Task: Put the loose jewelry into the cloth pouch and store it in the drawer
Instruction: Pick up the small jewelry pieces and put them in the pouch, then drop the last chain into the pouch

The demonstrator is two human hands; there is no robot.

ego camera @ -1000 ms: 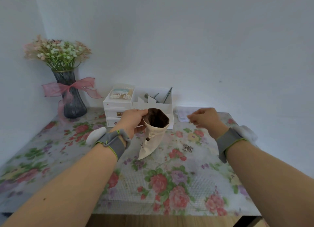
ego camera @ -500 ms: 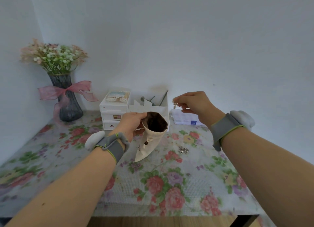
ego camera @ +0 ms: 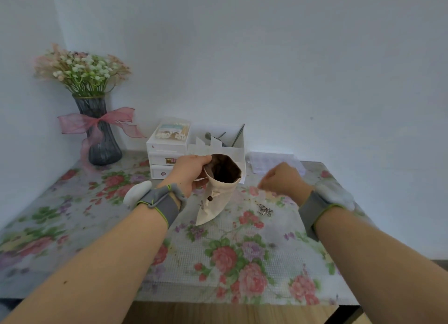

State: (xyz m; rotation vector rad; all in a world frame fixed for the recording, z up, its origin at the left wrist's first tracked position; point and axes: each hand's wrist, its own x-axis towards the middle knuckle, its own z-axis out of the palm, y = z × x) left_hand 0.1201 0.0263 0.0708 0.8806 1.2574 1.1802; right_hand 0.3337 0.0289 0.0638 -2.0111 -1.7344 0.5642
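We are in the filling step: our left hand [ego camera: 191, 173] pinches the rim of the cloth pouch [ego camera: 214, 197] at its nine o'clock edge, keeping the dark mouth open and tipped up while the pouch's lower corner rests on the floral tablecloth [ego camera: 242, 263]. Our right hand [ego camera: 282, 178] hovers blurred at about three o'clock of the pouch, apart from it, fingers curled in loosely; we cannot tell whether it holds anything. One loose piece, a small silver charm [ego camera: 266, 210], lies on the cloth at roughly four o'clock from the pouch and just below the right hand, so we judge the next move to be a fine fingertip pinch on that charm, then a short carry up and over to the pouch mouth. The charm is flat and small, so we would expect it to need a nail edge under it. Behind the pouch at twelve o'clock stands the white drawer unit [ego camera: 164, 161], its drawers closed, partly hidden by the left hand. A clear plastic box [ego camera: 271, 162] sits at one o'clock, and a vase of flowers [ego camera: 101, 134] at ten o'clock, well clear. Nothing blocks the path to the charm.
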